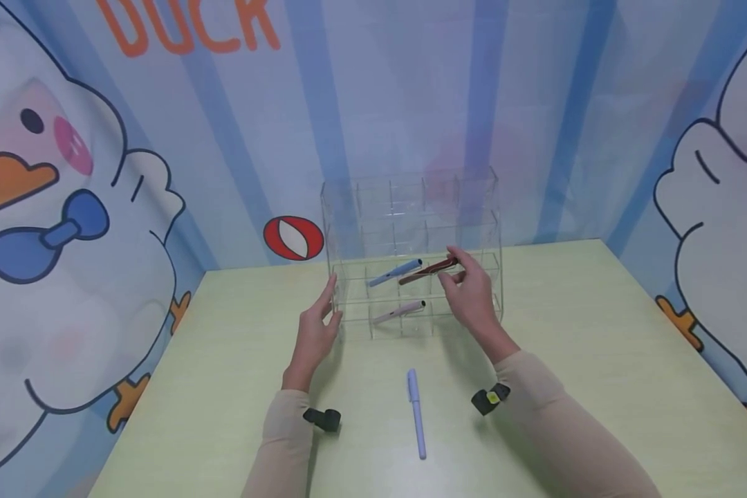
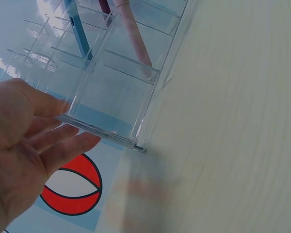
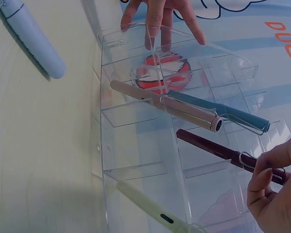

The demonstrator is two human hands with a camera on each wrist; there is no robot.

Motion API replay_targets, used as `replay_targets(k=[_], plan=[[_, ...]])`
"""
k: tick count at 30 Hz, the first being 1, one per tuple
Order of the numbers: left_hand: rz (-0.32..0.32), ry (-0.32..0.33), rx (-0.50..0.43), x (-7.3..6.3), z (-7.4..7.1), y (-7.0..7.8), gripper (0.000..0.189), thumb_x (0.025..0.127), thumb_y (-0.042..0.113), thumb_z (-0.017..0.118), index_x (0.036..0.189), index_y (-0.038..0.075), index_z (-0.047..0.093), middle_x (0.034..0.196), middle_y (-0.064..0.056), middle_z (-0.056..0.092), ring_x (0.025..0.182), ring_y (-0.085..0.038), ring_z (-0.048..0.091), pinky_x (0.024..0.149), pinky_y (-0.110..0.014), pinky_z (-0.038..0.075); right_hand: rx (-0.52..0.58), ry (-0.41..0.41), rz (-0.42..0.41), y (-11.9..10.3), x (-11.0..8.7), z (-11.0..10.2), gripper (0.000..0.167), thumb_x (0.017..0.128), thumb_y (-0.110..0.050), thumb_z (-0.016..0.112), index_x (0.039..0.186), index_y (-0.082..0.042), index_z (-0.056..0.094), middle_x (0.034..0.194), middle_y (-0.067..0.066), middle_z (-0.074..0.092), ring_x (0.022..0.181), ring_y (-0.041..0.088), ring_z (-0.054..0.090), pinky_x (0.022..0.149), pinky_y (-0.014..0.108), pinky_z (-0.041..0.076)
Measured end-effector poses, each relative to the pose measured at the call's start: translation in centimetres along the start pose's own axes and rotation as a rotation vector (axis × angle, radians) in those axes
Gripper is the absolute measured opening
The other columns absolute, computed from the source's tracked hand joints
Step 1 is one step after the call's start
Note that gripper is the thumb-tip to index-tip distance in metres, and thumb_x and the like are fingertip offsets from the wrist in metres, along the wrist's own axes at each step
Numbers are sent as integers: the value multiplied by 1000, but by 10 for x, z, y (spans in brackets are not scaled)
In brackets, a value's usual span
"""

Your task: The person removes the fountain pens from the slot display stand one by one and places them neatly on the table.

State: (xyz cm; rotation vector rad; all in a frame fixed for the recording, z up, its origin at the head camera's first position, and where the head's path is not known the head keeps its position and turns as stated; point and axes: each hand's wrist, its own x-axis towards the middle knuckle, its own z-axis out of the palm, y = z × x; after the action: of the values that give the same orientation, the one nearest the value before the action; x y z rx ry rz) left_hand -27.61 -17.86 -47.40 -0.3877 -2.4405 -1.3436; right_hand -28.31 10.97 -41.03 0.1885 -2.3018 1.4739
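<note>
Lavender capped pen (image 1: 416, 415), one: flat on the desk (image 1: 193, 360) between the forearms, long axis running away from the person, capped end toward the rack. Wrist cameras, black, two: left (image 1: 326, 419) and right (image 1: 490, 399), one on each beige-sleeved arm. Left hand (image 1: 314, 335): gripping the side wall of the clear acrylic rack (image 2: 111, 137), thumb and fingers on either side. Right hand (image 1: 473, 294): pinching the dark red pen (image 1: 428, 270) near its upper end. Front tier: pink pen (image 1: 398, 312), leaning; pale green pen (image 3: 148, 205), farther right, seen in the right wrist view. Next tier back: dark red pen, extending leftward from the right hand, by far the nearer of the two hands, long axis slanting down and left into a compartment; whether its lower tip touches the floor there, cannot tell. Blue pen (image 1: 395, 272), just to its left, on a similar slant; it and the thin dividers bound the space on that side. Rear tiers: clear compartments. Behind all: striped blue duck-print backdrop (image 1: 386, 104).
</note>
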Motion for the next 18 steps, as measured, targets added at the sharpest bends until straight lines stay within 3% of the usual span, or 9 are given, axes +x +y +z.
replay_targets(k=[8, 13, 18], plan=[[6, 4, -22, -1, 0, 0, 79, 93, -11, 61, 158, 25, 33, 156, -10, 38, 126, -44, 53, 100, -48, 49, 47, -48, 83, 2, 1, 3, 53, 98, -11, 63, 147, -1, 46, 131, 19, 59, 63, 15, 60, 46, 23, 44], [22, 8, -5, 0, 1, -2, 80, 93, -11, 61, 158, 25, 32, 156, -10, 39, 126, -42, 54, 100, -46, 49, 76, -31, 107, 3, 3, 5, 47, 100, -11, 61, 144, 0, 49, 128, 18, 60, 65, 19, 61, 46, 22, 43], [16, 4, -12, 0, 1, -2, 80, 93, -10, 61, 158, 27, 32, 156, -10, 38, 127, -42, 53, 100, -48, 49, 90, -18, 123, 4, 5, 7, 45, 99, -8, 61, 142, 2, 50, 127, 20, 61, 63, 12, 59, 46, 20, 43]])
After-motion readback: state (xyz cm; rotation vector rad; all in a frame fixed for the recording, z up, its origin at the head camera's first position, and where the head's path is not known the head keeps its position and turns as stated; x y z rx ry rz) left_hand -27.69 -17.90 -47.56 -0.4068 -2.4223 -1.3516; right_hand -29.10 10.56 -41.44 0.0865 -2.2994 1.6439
